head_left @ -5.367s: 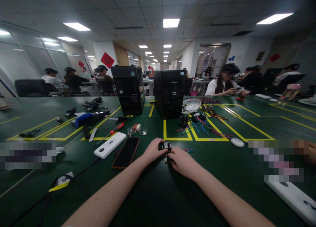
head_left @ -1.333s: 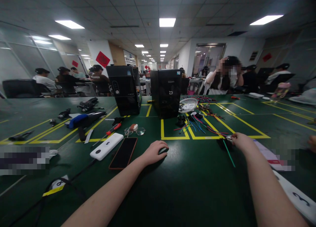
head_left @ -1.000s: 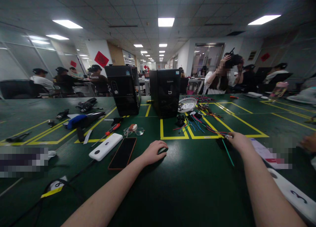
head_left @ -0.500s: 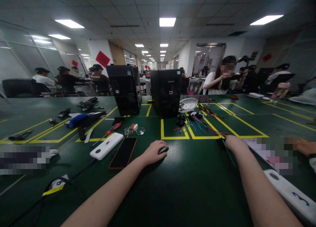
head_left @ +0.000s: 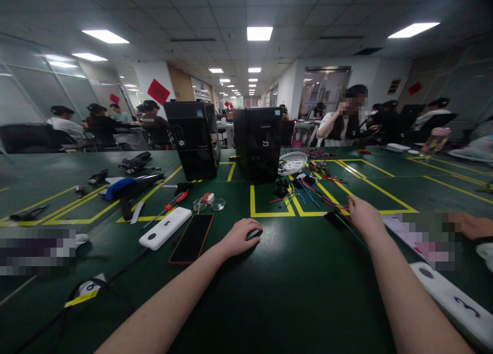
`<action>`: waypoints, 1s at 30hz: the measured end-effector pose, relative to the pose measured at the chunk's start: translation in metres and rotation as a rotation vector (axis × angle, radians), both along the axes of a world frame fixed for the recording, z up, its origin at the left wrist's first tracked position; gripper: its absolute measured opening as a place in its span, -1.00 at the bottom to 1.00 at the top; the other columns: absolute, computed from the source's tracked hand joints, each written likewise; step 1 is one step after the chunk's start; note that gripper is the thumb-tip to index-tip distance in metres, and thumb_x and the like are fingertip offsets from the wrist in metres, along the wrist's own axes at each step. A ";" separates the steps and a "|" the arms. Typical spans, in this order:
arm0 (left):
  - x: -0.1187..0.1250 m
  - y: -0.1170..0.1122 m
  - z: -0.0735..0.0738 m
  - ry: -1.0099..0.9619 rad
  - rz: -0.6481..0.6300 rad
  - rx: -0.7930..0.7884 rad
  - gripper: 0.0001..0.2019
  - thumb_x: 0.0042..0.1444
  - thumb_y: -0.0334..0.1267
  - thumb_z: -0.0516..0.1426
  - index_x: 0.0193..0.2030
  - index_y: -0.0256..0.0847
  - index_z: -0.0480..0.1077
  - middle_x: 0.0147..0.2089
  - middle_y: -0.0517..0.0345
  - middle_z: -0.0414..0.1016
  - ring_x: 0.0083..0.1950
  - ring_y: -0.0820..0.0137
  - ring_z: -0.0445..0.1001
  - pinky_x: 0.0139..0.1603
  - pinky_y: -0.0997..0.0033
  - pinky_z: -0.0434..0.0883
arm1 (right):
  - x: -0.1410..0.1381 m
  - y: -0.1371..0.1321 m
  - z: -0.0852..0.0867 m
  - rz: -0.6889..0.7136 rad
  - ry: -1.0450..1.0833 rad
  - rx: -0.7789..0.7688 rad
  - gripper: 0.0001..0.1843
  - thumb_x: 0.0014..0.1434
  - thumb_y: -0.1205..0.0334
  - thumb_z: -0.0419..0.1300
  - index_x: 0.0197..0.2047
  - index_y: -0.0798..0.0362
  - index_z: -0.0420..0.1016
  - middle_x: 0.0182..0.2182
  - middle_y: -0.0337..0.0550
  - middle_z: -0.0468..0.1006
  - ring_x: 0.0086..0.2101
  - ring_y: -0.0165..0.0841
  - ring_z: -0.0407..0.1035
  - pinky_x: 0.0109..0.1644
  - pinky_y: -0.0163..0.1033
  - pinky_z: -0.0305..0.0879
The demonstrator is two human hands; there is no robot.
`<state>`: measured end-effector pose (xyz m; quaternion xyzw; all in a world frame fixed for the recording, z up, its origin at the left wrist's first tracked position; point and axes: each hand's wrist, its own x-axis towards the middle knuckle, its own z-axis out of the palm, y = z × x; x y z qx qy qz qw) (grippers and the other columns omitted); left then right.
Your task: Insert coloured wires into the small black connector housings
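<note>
My left hand [head_left: 243, 235] rests on the green tabletop, its fingers curled round a small dark rounded object [head_left: 254, 234] whose kind I cannot make out. My right hand [head_left: 362, 216] is closed on a bundle of thin coloured wires [head_left: 308, 189]. Red and blue strands run leftward from it, and a green wire [head_left: 356, 232] trails below the fingers. A black piece [head_left: 336, 219] lies just left of this hand; whether it is joined to the wires is unclear. A phone [head_left: 191, 239] lies left of my left hand, near a white power bank [head_left: 165, 228] marked 8.
Two black computer towers [head_left: 192, 138] stand at the table's far side, with a white basket [head_left: 292, 163] beside them. Glasses [head_left: 210, 204] and a red screwdriver [head_left: 176, 201] lie to the left. Another white power bank [head_left: 449, 297] lies by my right forearm. A person's hand [head_left: 472, 225] is at right.
My right hand has shifted slightly left and away from me, and the black piece beside it has moved left. My left hand stays in place. The person across the table has changed arm position.
</note>
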<state>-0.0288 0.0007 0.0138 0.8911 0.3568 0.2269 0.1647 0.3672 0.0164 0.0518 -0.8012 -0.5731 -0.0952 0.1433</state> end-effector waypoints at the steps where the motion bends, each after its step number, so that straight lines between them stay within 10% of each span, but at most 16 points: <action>1: 0.000 0.000 0.000 0.000 0.003 0.000 -0.74 0.10 -0.21 0.11 -0.05 -0.11 0.37 0.02 0.09 0.37 0.07 0.26 0.29 0.14 0.22 0.20 | 0.002 -0.001 0.003 -0.006 0.027 0.024 -0.51 0.25 0.12 -0.18 0.12 0.13 0.30 -0.12 0.12 0.47 -0.17 -0.18 0.39 -0.17 -0.19 0.26; 30: 0.000 0.000 -0.001 0.005 0.005 0.007 -0.75 0.10 -0.21 0.10 -0.06 -0.12 0.37 0.02 0.09 0.37 0.07 0.28 0.29 0.14 0.24 0.20 | 0.004 0.002 -0.001 0.165 0.093 -0.142 -0.79 0.01 0.31 0.08 -0.31 0.10 0.51 -0.31 -0.08 0.52 -0.33 -0.31 0.37 -0.35 -0.33 0.19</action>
